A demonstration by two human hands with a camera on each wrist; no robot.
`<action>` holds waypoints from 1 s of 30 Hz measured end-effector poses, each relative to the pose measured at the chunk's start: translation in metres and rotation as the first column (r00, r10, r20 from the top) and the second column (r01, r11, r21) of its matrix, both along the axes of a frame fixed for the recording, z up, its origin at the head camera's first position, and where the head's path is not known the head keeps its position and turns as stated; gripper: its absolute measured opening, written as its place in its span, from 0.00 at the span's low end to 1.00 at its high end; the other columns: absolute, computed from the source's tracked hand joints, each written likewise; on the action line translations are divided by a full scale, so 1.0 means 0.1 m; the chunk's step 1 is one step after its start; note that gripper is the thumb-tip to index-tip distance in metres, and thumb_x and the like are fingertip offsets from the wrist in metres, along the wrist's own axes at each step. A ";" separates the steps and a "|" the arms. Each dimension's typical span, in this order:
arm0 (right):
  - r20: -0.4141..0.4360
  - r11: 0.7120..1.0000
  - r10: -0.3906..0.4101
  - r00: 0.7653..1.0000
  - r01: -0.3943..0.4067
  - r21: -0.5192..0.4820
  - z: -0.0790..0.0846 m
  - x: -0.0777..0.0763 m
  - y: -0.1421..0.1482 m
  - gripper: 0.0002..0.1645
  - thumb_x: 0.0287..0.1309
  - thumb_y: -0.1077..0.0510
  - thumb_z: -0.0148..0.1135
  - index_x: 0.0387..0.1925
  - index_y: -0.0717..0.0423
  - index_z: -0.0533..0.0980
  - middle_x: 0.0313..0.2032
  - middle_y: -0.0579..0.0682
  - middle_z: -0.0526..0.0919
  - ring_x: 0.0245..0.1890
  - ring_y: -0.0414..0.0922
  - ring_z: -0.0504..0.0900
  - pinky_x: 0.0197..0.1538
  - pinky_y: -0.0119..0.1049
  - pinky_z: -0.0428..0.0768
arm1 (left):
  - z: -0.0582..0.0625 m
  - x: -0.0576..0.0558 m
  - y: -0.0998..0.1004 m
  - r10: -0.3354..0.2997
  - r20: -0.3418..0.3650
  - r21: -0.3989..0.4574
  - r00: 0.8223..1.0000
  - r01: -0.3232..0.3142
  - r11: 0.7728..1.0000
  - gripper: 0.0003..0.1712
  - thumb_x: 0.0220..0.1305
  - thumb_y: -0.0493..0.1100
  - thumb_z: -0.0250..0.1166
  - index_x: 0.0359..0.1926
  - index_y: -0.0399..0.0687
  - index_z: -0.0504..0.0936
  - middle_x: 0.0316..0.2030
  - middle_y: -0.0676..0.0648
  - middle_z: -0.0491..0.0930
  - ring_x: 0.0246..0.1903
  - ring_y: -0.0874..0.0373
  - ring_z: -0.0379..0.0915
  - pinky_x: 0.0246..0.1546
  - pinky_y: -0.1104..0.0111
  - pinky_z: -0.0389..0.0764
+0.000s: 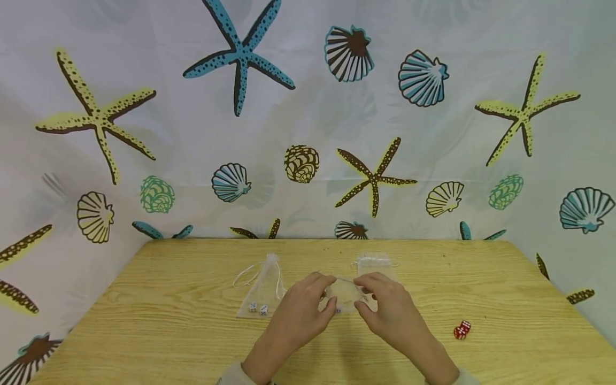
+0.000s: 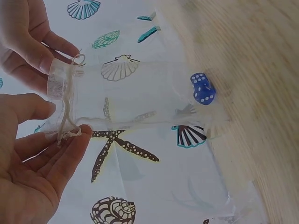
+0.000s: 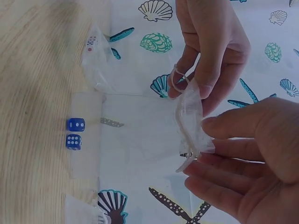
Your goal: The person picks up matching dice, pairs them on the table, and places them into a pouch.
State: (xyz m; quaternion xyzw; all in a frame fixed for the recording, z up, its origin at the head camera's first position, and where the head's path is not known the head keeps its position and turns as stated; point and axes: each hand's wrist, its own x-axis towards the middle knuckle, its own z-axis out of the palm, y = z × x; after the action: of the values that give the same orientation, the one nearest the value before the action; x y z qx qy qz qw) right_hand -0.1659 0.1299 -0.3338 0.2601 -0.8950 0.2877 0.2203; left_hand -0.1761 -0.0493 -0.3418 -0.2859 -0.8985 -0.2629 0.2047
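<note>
A sheer organza drawstring bag [image 1: 345, 293] hangs upright between my hands, its gathered rim and white cord at the top. Two blue dice [image 2: 202, 88] with white pips lie at its bottom. My left hand [image 1: 304, 303] pinches one side of the rim near the cord, thumb and fingertips on the fabric. On the opposite side, my right hand [image 1: 392, 300] holds the rim between thumb and fingers. A cord loop [image 3: 179, 80] stands out by the left fingertips. In the head view my hands hide the bag's sides.
A second sheer bag [image 1: 262, 286] with white dice [image 1: 258, 308] lies to the left on the wooden table [image 1: 159, 331]. Another sheer bag [image 1: 374, 260] lies behind my right hand. Red dice [image 1: 462, 330] sit at the right. A shell-and-starfish cloth [image 1: 269, 128] surrounds the table.
</note>
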 end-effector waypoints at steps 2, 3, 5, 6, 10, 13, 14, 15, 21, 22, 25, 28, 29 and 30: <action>0.049 0.999 0.035 0.998 -0.036 0.014 0.00 0.00 0.02 0.21 0.41 0.66 0.68 0.42 0.63 0.76 0.40 0.53 0.79 0.34 0.44 0.81 0.34 0.33 0.79 | 0.00 -0.01 -0.01 -0.007 0.009 0.002 1.000 0.007 1.000 0.15 0.55 0.39 0.61 0.44 0.38 0.78 0.35 0.47 0.78 0.27 0.61 0.74 0.25 0.76 0.73; 0.070 0.998 0.053 0.996 -0.054 0.014 0.00 0.00 0.03 0.23 0.40 0.66 0.68 0.43 0.63 0.75 0.41 0.54 0.78 0.34 0.45 0.81 0.35 0.32 0.79 | 0.00 -0.01 -0.01 -0.009 0.015 0.004 1.000 0.009 1.000 0.15 0.55 0.40 0.61 0.45 0.38 0.78 0.36 0.47 0.78 0.27 0.61 0.74 0.25 0.76 0.73; 0.100 0.997 0.079 0.992 -0.081 0.012 0.00 -0.01 0.04 0.25 0.39 0.66 0.69 0.45 0.64 0.74 0.43 0.54 0.78 0.36 0.45 0.81 0.36 0.32 0.79 | -0.01 -0.01 -0.02 -0.015 0.027 0.008 1.000 0.015 1.000 0.16 0.56 0.40 0.60 0.45 0.38 0.77 0.36 0.46 0.78 0.28 0.60 0.74 0.25 0.76 0.73; 0.103 0.996 0.086 0.991 -0.088 0.011 0.00 -0.01 0.05 0.26 0.39 0.66 0.70 0.45 0.64 0.74 0.43 0.54 0.77 0.36 0.45 0.81 0.36 0.31 0.79 | -0.01 -0.01 -0.03 -0.018 0.031 0.009 0.999 0.017 1.000 0.16 0.56 0.40 0.60 0.46 0.38 0.77 0.37 0.46 0.78 0.28 0.60 0.74 0.25 0.76 0.73; 0.039 0.997 0.073 0.997 -0.074 0.023 -0.02 -0.04 0.04 0.27 0.35 0.69 0.70 0.44 0.62 0.74 0.42 0.52 0.78 0.34 0.43 0.80 0.35 0.30 0.79 | 0.00 -0.02 -0.04 -0.033 0.051 0.014 0.998 0.032 0.999 0.17 0.57 0.40 0.60 0.48 0.38 0.76 0.38 0.45 0.77 0.29 0.58 0.75 0.26 0.76 0.74; -0.071 0.999 0.038 0.997 -0.035 0.032 -0.03 -0.06 0.05 0.25 0.34 0.71 0.70 0.41 0.60 0.76 0.39 0.50 0.79 0.31 0.41 0.80 0.33 0.30 0.79 | 0.01 -0.02 -0.05 -0.049 0.065 0.031 0.997 0.047 0.998 0.17 0.57 0.40 0.60 0.48 0.38 0.76 0.38 0.45 0.77 0.29 0.58 0.75 0.27 0.76 0.74; -0.109 0.999 0.025 0.994 -0.022 0.030 -0.04 -0.06 0.05 0.24 0.34 0.72 0.70 0.40 0.59 0.77 0.38 0.49 0.79 0.30 0.40 0.80 0.33 0.29 0.78 | 0.01 -0.03 -0.05 -0.059 0.071 0.042 0.996 0.056 0.998 0.17 0.58 0.40 0.59 0.48 0.38 0.76 0.38 0.45 0.77 0.29 0.58 0.75 0.27 0.76 0.75; -0.142 1.000 0.014 0.990 -0.010 0.026 -0.04 -0.07 0.05 0.23 0.34 0.72 0.69 0.39 0.58 0.77 0.37 0.49 0.80 0.29 0.39 0.80 0.32 0.28 0.78 | 0.01 -0.03 -0.05 -0.069 0.074 0.053 0.995 0.065 0.996 0.17 0.58 0.40 0.59 0.47 0.38 0.76 0.38 0.45 0.77 0.29 0.58 0.76 0.27 0.76 0.75; -0.234 1.000 -0.018 0.972 0.016 -0.009 -0.06 -0.09 0.08 0.21 0.34 0.75 0.68 0.35 0.57 0.78 0.33 0.47 0.80 0.25 0.37 0.80 0.29 0.24 0.77 | 0.03 -0.04 -0.05 -0.125 0.125 0.126 0.984 0.109 0.986 0.16 0.61 0.38 0.52 0.48 0.38 0.76 0.40 0.45 0.77 0.31 0.59 0.76 0.31 0.74 0.77; -0.236 1.000 -0.017 0.972 0.014 -0.012 -0.06 -0.09 0.08 0.21 0.34 0.75 0.68 0.35 0.57 0.78 0.32 0.47 0.80 0.26 0.37 0.80 0.29 0.23 0.76 | 0.03 -0.04 -0.06 -0.133 0.143 0.135 0.981 0.114 0.984 0.16 0.61 0.37 0.51 0.49 0.38 0.76 0.40 0.45 0.77 0.32 0.60 0.76 0.32 0.73 0.78; -0.236 1.000 -0.012 0.972 0.008 -0.017 -0.07 -0.10 0.09 0.22 0.34 0.76 0.67 0.37 0.58 0.77 0.31 0.48 0.80 0.26 0.37 0.79 0.29 0.23 0.76 | 0.03 -0.04 -0.07 -0.147 0.178 0.132 0.973 0.124 0.983 0.18 0.60 0.35 0.49 0.51 0.38 0.74 0.41 0.46 0.76 0.34 0.60 0.75 0.33 0.73 0.78; -0.238 1.000 -0.006 0.971 0.003 -0.014 -0.07 -0.11 0.09 0.23 0.35 0.76 0.67 0.38 0.58 0.76 0.29 0.48 0.79 0.26 0.37 0.79 0.29 0.24 0.76 | 0.03 -0.04 -0.08 -0.138 0.163 0.104 0.977 0.123 0.987 0.18 0.59 0.34 0.52 0.51 0.38 0.74 0.41 0.45 0.76 0.33 0.60 0.74 0.32 0.74 0.77; -0.238 1.000 -0.002 0.971 -0.001 -0.012 -0.07 -0.11 0.09 0.23 0.35 0.76 0.67 0.38 0.58 0.76 0.29 0.47 0.79 0.26 0.37 0.78 0.29 0.24 0.76 | 0.02 -0.05 -0.08 -0.131 0.149 0.094 0.980 0.118 0.989 0.18 0.58 0.33 0.53 0.50 0.38 0.74 0.40 0.45 0.76 0.33 0.60 0.74 0.32 0.74 0.77; -0.235 1.000 0.003 0.972 -0.005 -0.010 -0.07 -0.11 0.09 0.23 0.35 0.76 0.67 0.38 0.58 0.76 0.29 0.47 0.79 0.26 0.36 0.78 0.29 0.24 0.77 | 0.02 -0.05 -0.08 -0.126 0.132 0.087 0.983 0.115 0.990 0.17 0.58 0.32 0.54 0.50 0.37 0.74 0.40 0.44 0.76 0.32 0.60 0.75 0.31 0.75 0.77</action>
State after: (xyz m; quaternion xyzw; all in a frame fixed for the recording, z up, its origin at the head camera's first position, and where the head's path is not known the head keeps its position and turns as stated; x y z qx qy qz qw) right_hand -0.1769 0.1388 -0.3409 0.2929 -0.8606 0.2600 0.3256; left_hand -0.1813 -0.0575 -0.3399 -0.3128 -0.8804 -0.3290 0.1372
